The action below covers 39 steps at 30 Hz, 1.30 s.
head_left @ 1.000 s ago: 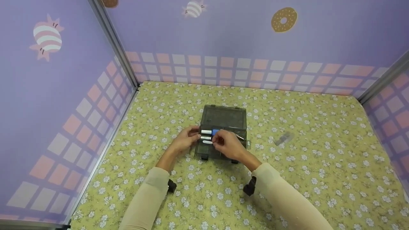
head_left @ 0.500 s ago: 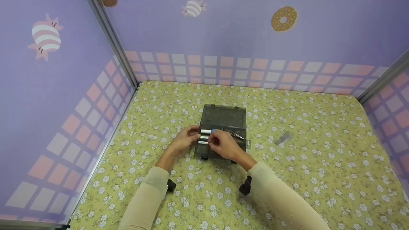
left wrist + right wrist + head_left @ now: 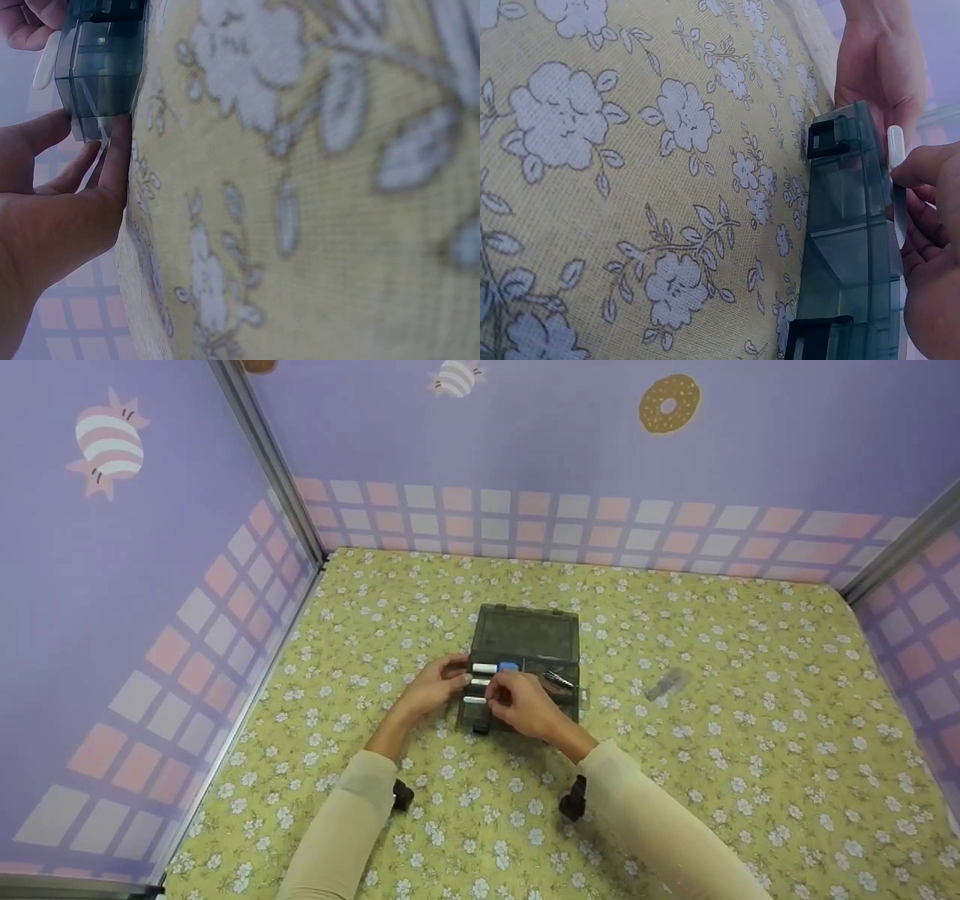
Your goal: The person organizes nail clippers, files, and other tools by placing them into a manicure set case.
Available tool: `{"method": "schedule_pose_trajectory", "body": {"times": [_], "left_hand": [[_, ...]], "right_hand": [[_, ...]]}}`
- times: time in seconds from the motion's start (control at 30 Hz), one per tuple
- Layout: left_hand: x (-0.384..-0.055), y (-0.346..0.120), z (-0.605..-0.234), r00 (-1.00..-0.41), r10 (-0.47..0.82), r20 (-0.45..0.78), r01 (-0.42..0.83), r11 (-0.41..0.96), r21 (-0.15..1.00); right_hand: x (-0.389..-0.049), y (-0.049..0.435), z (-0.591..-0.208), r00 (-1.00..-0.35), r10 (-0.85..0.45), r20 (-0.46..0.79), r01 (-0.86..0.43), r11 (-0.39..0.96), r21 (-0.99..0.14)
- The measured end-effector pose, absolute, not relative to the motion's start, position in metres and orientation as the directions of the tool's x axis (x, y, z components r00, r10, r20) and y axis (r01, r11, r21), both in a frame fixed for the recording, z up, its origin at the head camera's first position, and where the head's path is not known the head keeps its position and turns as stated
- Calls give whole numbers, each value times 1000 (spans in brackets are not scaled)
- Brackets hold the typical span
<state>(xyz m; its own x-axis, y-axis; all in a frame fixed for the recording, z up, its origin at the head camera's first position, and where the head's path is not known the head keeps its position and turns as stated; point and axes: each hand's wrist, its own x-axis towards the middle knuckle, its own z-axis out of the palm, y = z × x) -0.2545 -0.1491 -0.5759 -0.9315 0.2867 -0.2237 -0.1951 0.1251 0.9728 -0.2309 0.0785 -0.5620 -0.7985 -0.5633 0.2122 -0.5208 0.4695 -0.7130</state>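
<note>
A dark translucent plastic case (image 3: 529,634) lies on the cloth, its lid laid back away from me. My left hand (image 3: 436,688) holds the case's left side between thumb and fingers. Over the front part of the case, my right hand (image 3: 525,703) pinches a white-handled nail file (image 3: 897,146); its flat metal strip shows below the thumb in the right wrist view. The case's back compartment holds a white tube (image 3: 484,668) with a blue part (image 3: 508,666). Another white piece (image 3: 480,682) lies in front of it. Shiny metal pieces (image 3: 559,679) lie at the right, partly unclear.
A small clear plastic piece (image 3: 667,684) lies on the flowered tablecloth (image 3: 720,720) to the right of the case. Purple patterned panels (image 3: 525,435) stand at the back and both sides.
My right hand has moved left over the case with the nail file, then slightly toward the front. More of the blue part now shows. My left hand stays on the case.
</note>
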Motion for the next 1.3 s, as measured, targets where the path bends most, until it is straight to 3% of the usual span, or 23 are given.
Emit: {"method": "schedule_pose_trajectory", "body": {"times": [0.4,0.77,1.13,1.3], "left_hand": [[-255,-146,-573,-930,279,-240,-226,81,971],[-255,-147,-575,-936,260,-237,-219,99,971],[-254,-148,-577,-937,254,-240,-229,70,971],[-253,-149,-574,-926,273,-259,-228,139,964]], "right_hand": [[-230,89,-551,-800,-559,216,-505,434,-746],[-236,139,-534,-817,-517,255,-514,455,-727],[-242,207,-536,-895,-396,205,-392,479,-786],[-242,237,-537,-927,-332,174,-329,498,-802]]}}
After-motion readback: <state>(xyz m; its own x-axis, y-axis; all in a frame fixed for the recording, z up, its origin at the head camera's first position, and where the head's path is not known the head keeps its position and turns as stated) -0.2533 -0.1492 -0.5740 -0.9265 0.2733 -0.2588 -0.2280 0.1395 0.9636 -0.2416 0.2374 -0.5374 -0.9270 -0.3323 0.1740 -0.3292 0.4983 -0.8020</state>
